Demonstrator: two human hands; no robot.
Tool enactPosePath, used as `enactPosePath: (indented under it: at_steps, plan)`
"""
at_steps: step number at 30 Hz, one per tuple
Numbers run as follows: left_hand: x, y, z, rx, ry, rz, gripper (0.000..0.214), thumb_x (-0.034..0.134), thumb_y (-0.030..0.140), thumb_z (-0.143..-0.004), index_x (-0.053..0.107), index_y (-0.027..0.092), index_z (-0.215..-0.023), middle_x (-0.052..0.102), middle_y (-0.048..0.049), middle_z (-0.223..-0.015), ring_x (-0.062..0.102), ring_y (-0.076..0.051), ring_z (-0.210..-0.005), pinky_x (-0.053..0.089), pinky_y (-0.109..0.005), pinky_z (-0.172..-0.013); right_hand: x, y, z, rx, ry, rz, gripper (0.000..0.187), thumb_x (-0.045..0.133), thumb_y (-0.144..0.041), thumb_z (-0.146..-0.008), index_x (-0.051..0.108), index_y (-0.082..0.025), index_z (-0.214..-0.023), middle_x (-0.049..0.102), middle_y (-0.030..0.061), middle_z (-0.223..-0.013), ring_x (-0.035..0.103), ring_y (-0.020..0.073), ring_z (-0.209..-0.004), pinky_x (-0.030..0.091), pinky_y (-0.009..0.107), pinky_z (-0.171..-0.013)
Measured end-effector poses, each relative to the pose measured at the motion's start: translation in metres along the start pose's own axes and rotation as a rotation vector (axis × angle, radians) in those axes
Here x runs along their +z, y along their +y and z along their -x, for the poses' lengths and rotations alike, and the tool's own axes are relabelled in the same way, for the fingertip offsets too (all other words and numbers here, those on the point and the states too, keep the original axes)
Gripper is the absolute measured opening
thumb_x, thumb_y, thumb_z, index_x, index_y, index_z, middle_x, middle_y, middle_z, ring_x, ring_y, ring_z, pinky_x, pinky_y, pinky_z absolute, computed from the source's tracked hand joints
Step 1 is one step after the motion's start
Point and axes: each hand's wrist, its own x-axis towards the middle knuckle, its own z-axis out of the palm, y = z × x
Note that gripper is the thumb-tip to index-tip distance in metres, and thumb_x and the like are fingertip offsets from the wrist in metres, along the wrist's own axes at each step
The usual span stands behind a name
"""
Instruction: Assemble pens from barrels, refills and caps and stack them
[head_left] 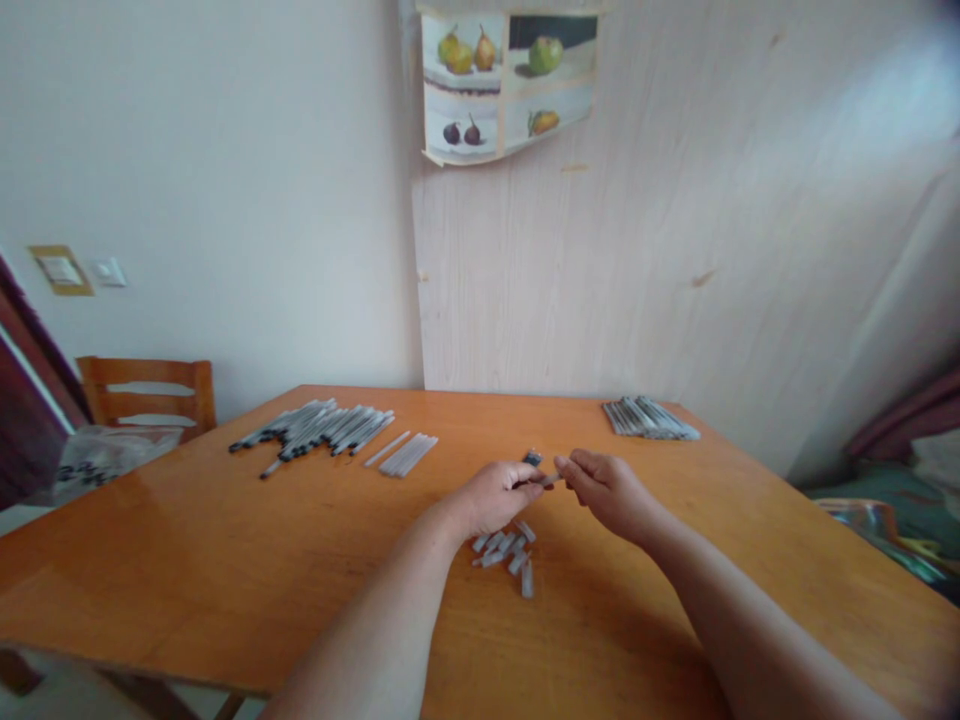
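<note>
We pinch a thin stick (553, 480) with our left hand (495, 497) and right hand (606, 490), fingers nearly closed on it. It is over the table (600, 640), just past the clear bits (495, 545). Pens (322, 428) lie farther left.

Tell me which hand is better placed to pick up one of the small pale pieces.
Probably the left hand: it is nearer the small pale pieces, while the right hand is farther off. Both grasp a slim piece, so the left would need freeing first.

Clear pieces (507, 543) (loosely heaped) obstruct; rightward, tabletop (600, 600) offers passage.
</note>
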Motion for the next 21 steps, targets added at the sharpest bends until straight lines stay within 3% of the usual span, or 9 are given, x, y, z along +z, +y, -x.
enactPosePath:
  at_steps: [3,10,16,21]
  plan:
    - [-0.0001,0.0023,0.0006,-0.001,-0.002,-0.009,0.039,0.049,0.041,-0.089,0.067,0.018,-0.115,0.069,-0.0036,-0.108,0.060,-0.021,-0.101,0.044,-0.031,-0.091,-0.0007,0.0008,-0.0006,0.026,-0.014,0.001,0.048,0.037,-0.056,-0.092,0.050,-0.019,-0.065,0.044,-0.0026,-0.054,0.042,0.0110,-0.051,0.030,0.025,-0.049]
    - [-0.0010,-0.0045,-0.0008,0.032,0.019,0.025,0.038,0.046,0.038,-0.091,0.065,0.019,-0.119,0.068,-0.0044,-0.112,0.059,-0.020,-0.104,0.043,-0.031,-0.093,-0.0026,-0.0012,-0.0009,-0.034,0.009,-0.023,0.036,0.043,-0.050,-0.091,0.056,-0.018,-0.080,0.056,0.0002,-0.069,0.049,0.0123,-0.061,0.035,0.024,-0.056]
    - [0.0021,-0.0053,-0.0011,0.025,-0.001,-0.005,0.037,0.048,0.037,-0.090,0.065,0.019,-0.117,0.068,-0.0034,-0.112,0.060,-0.019,-0.104,0.043,-0.030,-0.092,-0.0007,-0.0009,-0.0006,0.001,0.003,0.036,0.043,0.040,-0.051,-0.092,0.051,-0.019,-0.067,0.048,-0.0015,-0.056,0.043,0.0114,-0.053,0.030,0.024,-0.050]
    - [0.0024,-0.0057,-0.0011,0.030,0.016,0.010,0.036,0.047,0.035,-0.091,0.065,0.019,-0.117,0.068,-0.0034,-0.114,0.059,-0.019,-0.107,0.043,-0.029,-0.094,-0.0007,0.0020,-0.0008,-0.010,0.005,0.022,0.043,0.039,-0.054,-0.091,0.054,-0.018,-0.072,0.050,-0.0007,-0.059,0.045,0.0118,-0.056,0.032,0.024,-0.051]
